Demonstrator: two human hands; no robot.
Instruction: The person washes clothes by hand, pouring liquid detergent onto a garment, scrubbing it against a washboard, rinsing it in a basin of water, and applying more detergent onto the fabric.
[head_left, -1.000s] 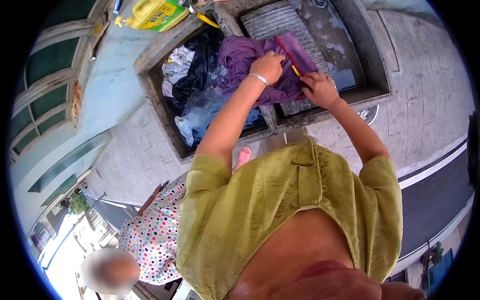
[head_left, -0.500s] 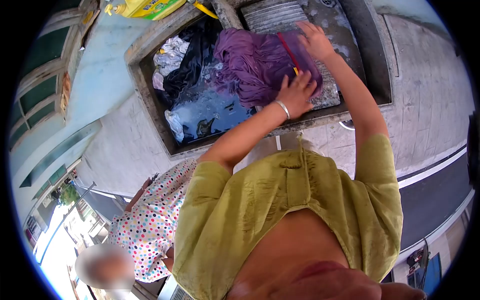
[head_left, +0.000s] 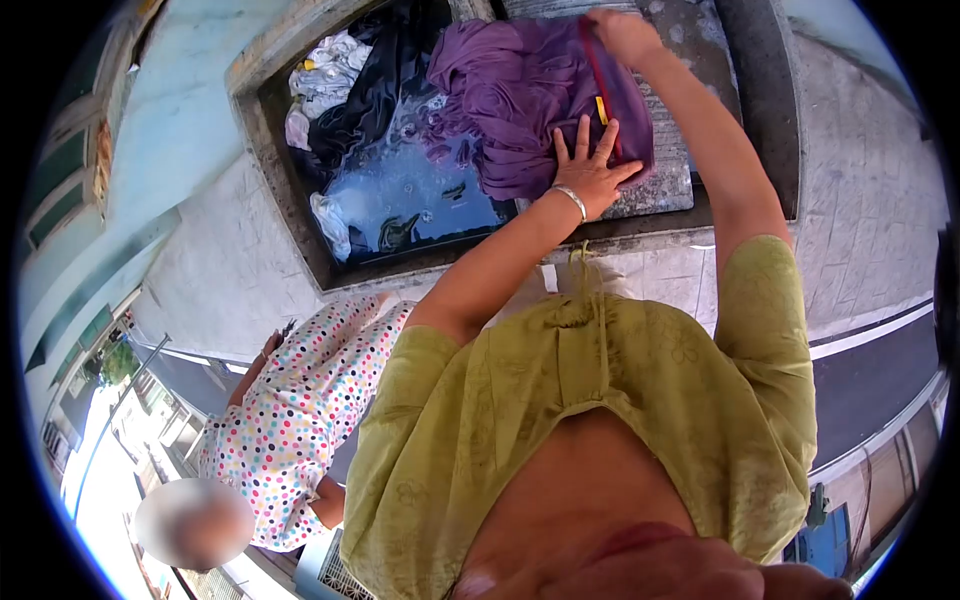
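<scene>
A wet purple garment, with a red band and a small yellow tag, lies bunched over a ridged washboard slab. Its left part hangs into the soapy water of a concrete basin. My left hand, wearing a bangle, rests flat on the cloth's near side with fingers spread. At the far end of the red band, my right hand has its fingers curled onto the cloth's edge; the fingertips are partly hidden.
White clothing and black cloth soak in the basin's left side. A small white cloth floats near the front wall. The concrete rim runs close before me. Another person in a dotted dress stands at my left.
My right hand has moved up and changed from lying flat to curling at the cloth's edge. The left hand's fingers have spread wider. The right part of the garment lies flatter.
</scene>
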